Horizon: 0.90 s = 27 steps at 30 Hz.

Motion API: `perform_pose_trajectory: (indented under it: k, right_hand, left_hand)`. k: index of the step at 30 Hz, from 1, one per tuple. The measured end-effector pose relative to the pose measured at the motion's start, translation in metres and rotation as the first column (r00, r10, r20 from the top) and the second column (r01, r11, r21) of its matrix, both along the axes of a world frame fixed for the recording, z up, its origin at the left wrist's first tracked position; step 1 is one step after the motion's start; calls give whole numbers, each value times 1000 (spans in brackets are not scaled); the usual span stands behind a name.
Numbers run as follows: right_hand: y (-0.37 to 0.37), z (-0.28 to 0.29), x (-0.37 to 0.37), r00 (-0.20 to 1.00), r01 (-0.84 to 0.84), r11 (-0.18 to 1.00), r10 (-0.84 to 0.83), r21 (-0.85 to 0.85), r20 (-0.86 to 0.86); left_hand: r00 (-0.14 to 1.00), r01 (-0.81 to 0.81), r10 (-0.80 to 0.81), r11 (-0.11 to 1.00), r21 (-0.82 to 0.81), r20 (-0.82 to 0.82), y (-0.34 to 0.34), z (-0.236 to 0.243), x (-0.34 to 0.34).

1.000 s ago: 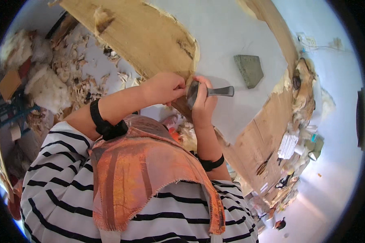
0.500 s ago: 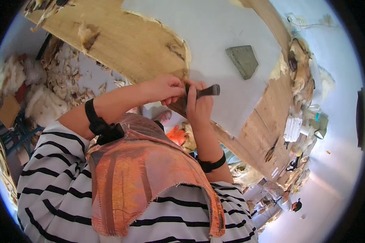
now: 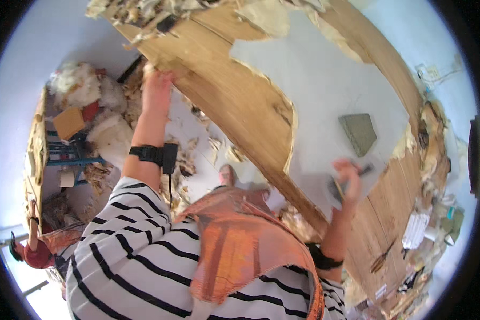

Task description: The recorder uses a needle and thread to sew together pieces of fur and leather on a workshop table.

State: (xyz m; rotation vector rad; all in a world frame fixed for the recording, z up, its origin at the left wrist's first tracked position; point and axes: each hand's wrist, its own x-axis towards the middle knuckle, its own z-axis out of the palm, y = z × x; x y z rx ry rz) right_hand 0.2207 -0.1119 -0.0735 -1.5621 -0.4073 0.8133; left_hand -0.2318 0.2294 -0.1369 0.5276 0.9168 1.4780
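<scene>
My left hand (image 3: 157,85) stretches out to the far left edge of the wooden board (image 3: 208,90), near scraps (image 3: 117,10) along its end; motion blurs its fingers. My right hand (image 3: 345,176), also blurred, grips a dark metal tool (image 3: 336,192) with a short flat handle, over the pale grey panel (image 3: 314,74) on the board. A flat grey-green stone (image 3: 357,133) lies on that panel above my right hand.
White fluffy piles (image 3: 74,85) and a blue metal stand (image 3: 74,160) are at left. Scraps cover the floor beneath (image 3: 186,160). A co-worker in red (image 3: 34,250) works at lower left. Scissors (image 3: 381,258), white packs (image 3: 413,229) and furry pieces (image 3: 432,133) line the right side.
My hands have separated: my left hand moved away up-left to the board's far edge, my right hand moved right with the tool. The view has shifted, bringing the co-worker into sight.
</scene>
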Motion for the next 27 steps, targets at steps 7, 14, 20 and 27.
perform_pose_trajectory:
  k: [7,14,20,27]
  right_hand:
    - [-148,-33,161,742,399,855,-88,-333,665]
    - [-213,-48,162,451,603,524,399,-602,798]
    - [-60,108,55,600,79,960,169,-267,782]
    - [51,231,-57,220,-842,540,341,1,914]
  left_hand:
    - [906,-407,386,906,-112,-172,-4,11,-56]
    - [919,359,-361,933,-42,-158,83,24,116]
    - [881,453,-456,890,-49,-127,247,-25,196]
    - [797,560,-518,827,59,-310,261,31,302]
